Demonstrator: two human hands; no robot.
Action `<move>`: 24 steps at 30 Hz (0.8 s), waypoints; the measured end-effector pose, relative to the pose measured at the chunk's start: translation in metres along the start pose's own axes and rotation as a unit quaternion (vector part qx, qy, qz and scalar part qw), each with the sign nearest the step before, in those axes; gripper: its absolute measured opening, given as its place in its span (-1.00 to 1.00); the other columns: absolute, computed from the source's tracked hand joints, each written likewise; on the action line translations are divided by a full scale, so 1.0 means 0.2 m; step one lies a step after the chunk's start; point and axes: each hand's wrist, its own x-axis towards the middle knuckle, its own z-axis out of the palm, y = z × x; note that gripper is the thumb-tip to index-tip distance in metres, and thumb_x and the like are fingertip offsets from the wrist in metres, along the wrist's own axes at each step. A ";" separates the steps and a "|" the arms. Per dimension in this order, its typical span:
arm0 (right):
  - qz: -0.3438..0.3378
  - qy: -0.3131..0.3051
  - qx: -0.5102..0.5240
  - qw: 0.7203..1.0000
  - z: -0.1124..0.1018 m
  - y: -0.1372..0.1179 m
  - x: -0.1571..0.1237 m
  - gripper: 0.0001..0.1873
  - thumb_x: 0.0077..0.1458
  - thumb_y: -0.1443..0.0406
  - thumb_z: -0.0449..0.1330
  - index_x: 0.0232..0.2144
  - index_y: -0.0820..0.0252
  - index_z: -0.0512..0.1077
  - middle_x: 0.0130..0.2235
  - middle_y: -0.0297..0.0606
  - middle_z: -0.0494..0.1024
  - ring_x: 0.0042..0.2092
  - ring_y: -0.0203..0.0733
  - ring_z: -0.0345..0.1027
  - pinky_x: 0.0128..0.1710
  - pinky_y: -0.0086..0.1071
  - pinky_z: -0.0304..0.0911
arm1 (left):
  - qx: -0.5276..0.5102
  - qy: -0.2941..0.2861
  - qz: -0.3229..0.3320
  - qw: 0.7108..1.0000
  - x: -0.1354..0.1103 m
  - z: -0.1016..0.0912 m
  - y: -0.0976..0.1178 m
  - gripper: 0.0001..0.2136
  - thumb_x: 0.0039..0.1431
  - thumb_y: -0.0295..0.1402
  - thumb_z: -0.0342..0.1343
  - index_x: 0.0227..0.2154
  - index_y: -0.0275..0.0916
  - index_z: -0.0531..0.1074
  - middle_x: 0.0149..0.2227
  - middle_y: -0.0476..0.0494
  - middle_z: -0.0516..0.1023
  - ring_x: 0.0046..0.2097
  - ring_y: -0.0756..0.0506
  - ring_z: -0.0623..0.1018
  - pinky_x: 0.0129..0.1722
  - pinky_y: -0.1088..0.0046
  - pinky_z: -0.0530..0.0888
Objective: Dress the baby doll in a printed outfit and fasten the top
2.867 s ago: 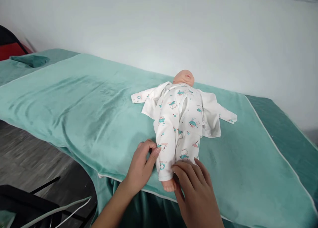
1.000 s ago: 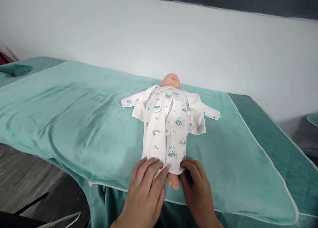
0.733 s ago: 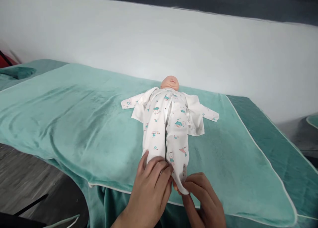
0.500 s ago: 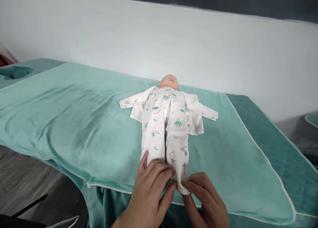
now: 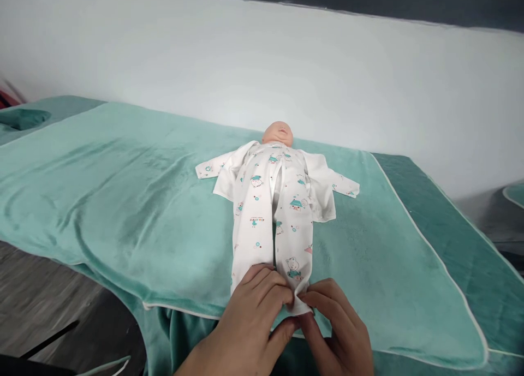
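Note:
A baby doll (image 5: 279, 133) lies on its back on a light teal blanket (image 5: 123, 201), head toward the wall. It wears white printed pyjamas (image 5: 272, 201); the jacket sleeves spread out flat to both sides. My left hand (image 5: 254, 316) and my right hand (image 5: 338, 324) meet at the near cuff of the right trouser leg (image 5: 295, 267). Both pinch the cuff hem with curled fingers. The doll's feet are hidden under the fabric and my hands.
The blanket covers a bed with a darker teal sheet (image 5: 458, 212) showing at the right. A folded dark teal cloth (image 5: 22, 118) lies at the far left. A white wall runs behind. Dark floor (image 5: 33, 305) and a black object lie below left.
The right trouser leg has been pulled down toward me over the doll's foot, which showed bare a second ago. Both hands have closed together on the cuff.

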 end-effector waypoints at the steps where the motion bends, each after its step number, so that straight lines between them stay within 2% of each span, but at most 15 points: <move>1: -0.003 -0.013 -0.003 1.000 -0.01 0.01 -0.01 -0.75 0.20 0.52 0.10 -0.13 0.15 0.39 -0.25 -0.21 0.47 -0.25 -0.23 0.40 -0.32 -0.38 0.38 | -0.003 0.005 0.002 1.000 -0.01 0.00 -0.01 -0.90 0.21 -0.53 0.06 -0.27 -0.22 0.30 -0.27 -0.10 0.50 -0.20 -0.09 0.46 -0.15 0.26 0.45; 4: -0.027 -0.055 -0.017 0.998 -0.05 0.03 -0.06 -0.78 0.20 0.49 0.13 -0.14 0.15 0.39 -0.28 -0.22 0.49 -0.28 -0.22 0.40 -0.35 -0.39 0.37 | 0.007 0.028 0.029 0.999 -0.05 0.00 -0.01 -0.88 0.20 -0.58 0.05 -0.28 -0.23 0.30 -0.31 -0.10 0.50 -0.23 -0.08 0.45 -0.15 0.27 0.45; 8: -0.035 -0.138 -0.021 0.990 -0.12 0.07 -0.11 -0.93 0.26 0.38 0.16 -0.22 0.11 0.39 -0.32 -0.25 0.52 -0.30 -0.20 0.41 -0.35 -0.38 0.39 | 0.012 0.014 0.086 0.996 -0.12 -0.05 -0.02 -0.82 0.17 -0.62 0.06 -0.23 -0.24 0.34 -0.30 -0.11 0.51 -0.20 -0.08 0.47 0.01 0.23 0.44; 10: -0.009 -0.133 -0.022 0.991 -0.16 0.11 -0.08 -0.92 0.30 0.35 0.11 -0.22 0.08 0.39 -0.31 -0.26 0.52 -0.29 -0.21 0.43 -0.33 -0.39 0.40 | 0.000 0.031 0.062 0.998 -0.13 -0.11 -0.08 -0.81 0.21 -0.62 0.03 -0.19 -0.22 0.35 -0.25 -0.12 0.51 -0.16 -0.08 0.48 -0.01 0.26 0.45; 12: 0.019 -0.086 -0.066 0.994 -0.18 0.19 -0.01 -0.88 0.31 0.37 0.08 -0.19 0.07 0.40 -0.26 -0.25 0.53 -0.24 -0.20 0.46 -0.27 -0.37 0.42 | 0.032 0.089 -0.006 0.996 -0.11 -0.18 -0.19 -0.79 0.26 -0.58 -0.01 -0.13 -0.19 0.36 -0.17 -0.14 0.51 -0.09 -0.09 0.49 -0.08 0.31 0.47; 13: 0.025 -0.060 -0.104 0.992 -0.18 0.23 0.04 -0.86 0.30 0.38 0.09 -0.16 0.06 0.40 -0.21 -0.22 0.53 -0.20 -0.17 0.46 -0.22 -0.33 0.43 | 0.081 0.122 -0.043 0.988 -0.09 -0.21 -0.27 -0.79 0.28 -0.55 -0.01 -0.09 -0.17 0.37 -0.11 -0.15 0.51 -0.05 -0.10 0.48 -0.07 0.30 0.47; 15: 0.015 -0.041 -0.178 0.983 -0.15 0.33 0.17 -0.75 0.28 0.38 0.10 -0.02 0.06 0.39 -0.05 -0.14 0.53 -0.03 -0.05 0.44 -0.04 -0.16 0.43 | 0.195 0.136 -0.105 0.966 -0.02 -0.26 -0.42 -0.74 0.30 -0.48 0.00 0.01 -0.17 0.37 -0.03 -0.19 0.51 0.04 -0.18 0.46 0.04 0.16 0.45; 18: -0.013 -0.077 -0.237 0.968 -0.07 0.46 0.35 -0.57 0.25 0.43 0.07 0.15 0.11 0.34 0.16 -0.07 0.43 0.20 0.08 0.28 0.18 0.05 0.30 | 0.295 0.091 -0.095 0.947 0.12 -0.30 -0.61 -0.66 0.30 -0.46 -0.02 0.11 -0.28 0.34 0.12 -0.29 0.46 0.23 -0.28 0.35 0.23 0.03 0.36; 21: -0.055 -0.121 -0.254 0.958 0.00 0.53 0.49 -0.56 0.24 0.44 0.06 0.15 0.17 0.37 0.14 -0.02 0.46 0.21 0.10 0.26 0.24 0.07 0.23 | 0.320 0.038 -0.056 0.945 0.24 -0.29 -0.68 -0.60 0.27 -0.42 0.01 0.16 -0.31 0.31 0.18 -0.33 0.45 0.32 -0.30 0.29 0.33 0.00 0.25; 24: -0.080 -0.138 -0.257 0.953 0.03 0.60 0.57 -0.61 0.23 0.41 0.07 0.07 0.18 0.46 0.05 0.00 0.51 0.15 0.11 0.30 0.22 0.06 0.25 | 0.291 0.014 -0.032 0.956 0.36 -0.27 -0.68 -0.59 0.26 -0.36 0.05 0.16 -0.26 0.33 0.12 -0.32 0.51 0.23 -0.29 0.41 0.30 0.00 0.29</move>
